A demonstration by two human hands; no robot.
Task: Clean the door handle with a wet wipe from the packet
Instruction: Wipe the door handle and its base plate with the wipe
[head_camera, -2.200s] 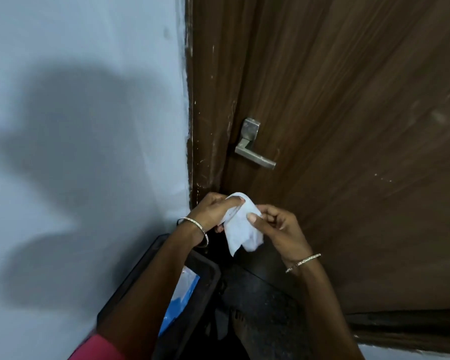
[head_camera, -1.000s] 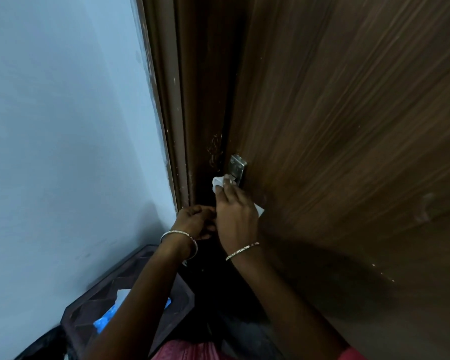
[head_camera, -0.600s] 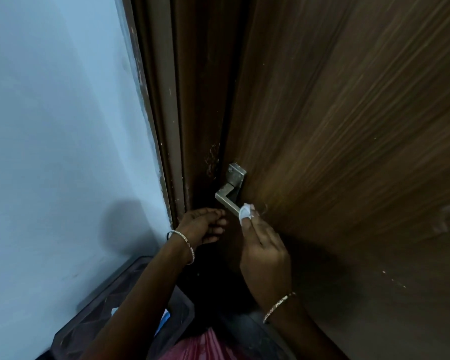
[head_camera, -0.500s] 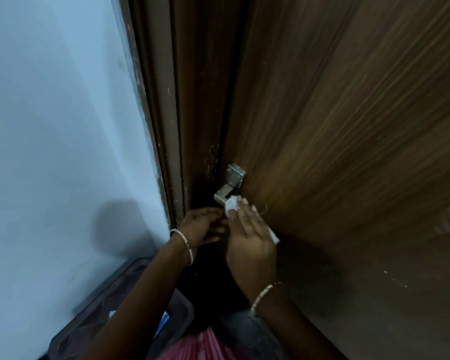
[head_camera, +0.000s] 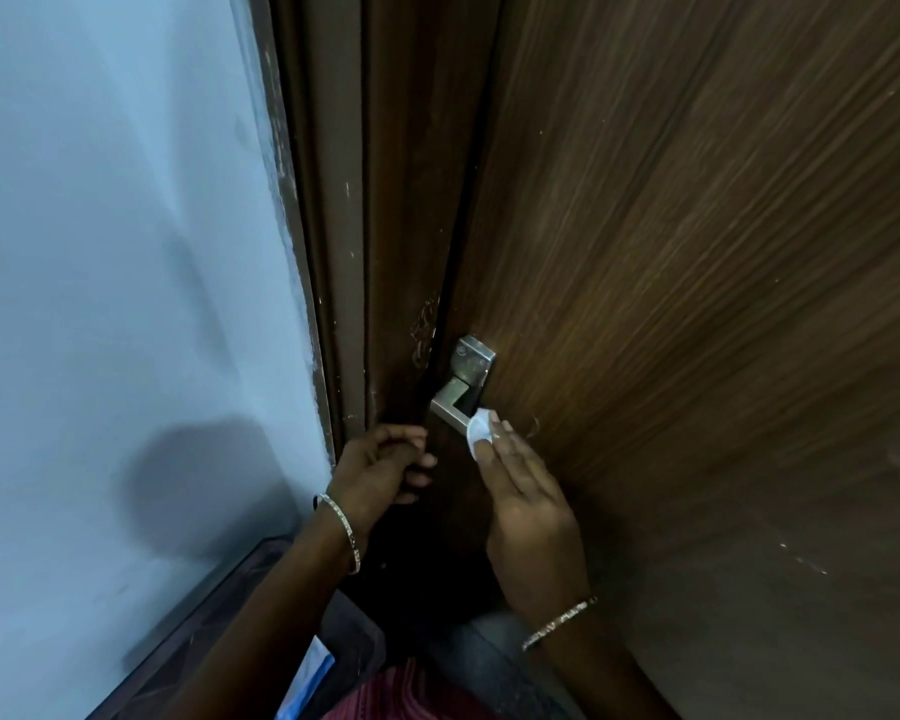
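We are seeing the door handle [head_camera: 455, 402], a silver lever, sitting a bit left of frame centre on the brown door [head_camera: 697, 304], close to the door's edge. The wet wipe [head_camera: 478, 432] is bunching up white against the lever's lower-right end, touching it. The right hand [head_camera: 531, 517] is reaching up from lower centre with its fingers straight and pressed together, fingertips pressing the wipe onto the lever. The thumb is hiding from us. The left hand [head_camera: 380, 470] is hovering just left of the handle, beside the door frame [head_camera: 344, 252], fingers loosely curled and holding nothing. We are unable to tell if it is touching the wood. Both wrists are wearing thin bangles [head_camera: 559, 623]. A pale blue wall [head_camera: 100, 252] is filling the left of frame. At bottom left a dark tray [head_camera: 193, 605] is holding a blue-and-white packet [head_camera: 310, 672], only partly showing.
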